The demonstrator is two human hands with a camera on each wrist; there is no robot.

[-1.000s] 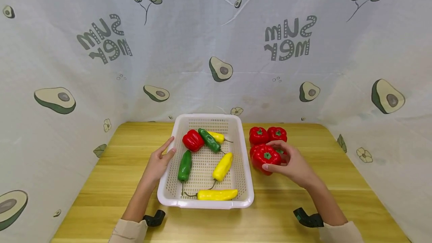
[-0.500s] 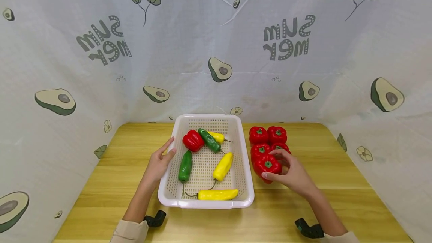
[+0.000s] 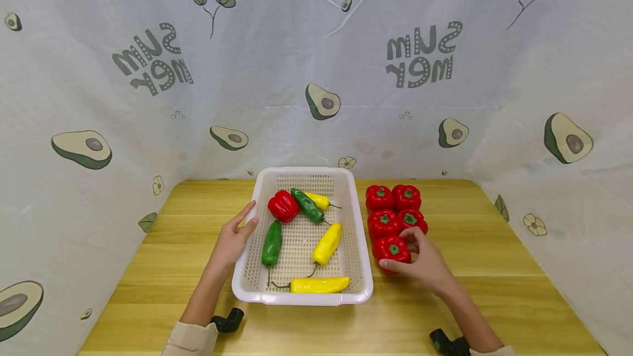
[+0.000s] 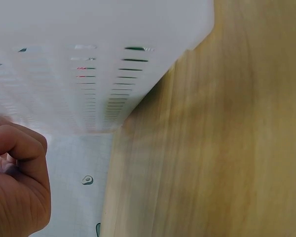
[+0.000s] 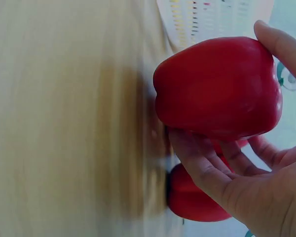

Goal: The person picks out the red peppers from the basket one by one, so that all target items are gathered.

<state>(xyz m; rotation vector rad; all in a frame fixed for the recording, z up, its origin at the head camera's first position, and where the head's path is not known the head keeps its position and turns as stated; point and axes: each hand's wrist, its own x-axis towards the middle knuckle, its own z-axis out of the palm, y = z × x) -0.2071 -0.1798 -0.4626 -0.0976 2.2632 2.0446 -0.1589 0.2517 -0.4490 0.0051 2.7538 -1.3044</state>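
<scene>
My right hand holds a red bell pepper with a green stem, at the front of a cluster of red bell peppers right of the basket. In the right wrist view the thumb lies on one side of this pepper and the fingers on the other, with its base close over the table. My left hand grips the left rim of a white perforated plastic basket. Inside lie one red bell pepper, two long green peppers and several yellow peppers.
The basket stands on a wood-grain table. Behind and around the table hangs a pale curtain printed with avocados. A black band with a mount is on the left wrist, and a similar one on the right.
My right hand has brought the red bell pepper toward the front and lower, uncovering the peppers behind it. The left hand and the basket stay in place.
</scene>
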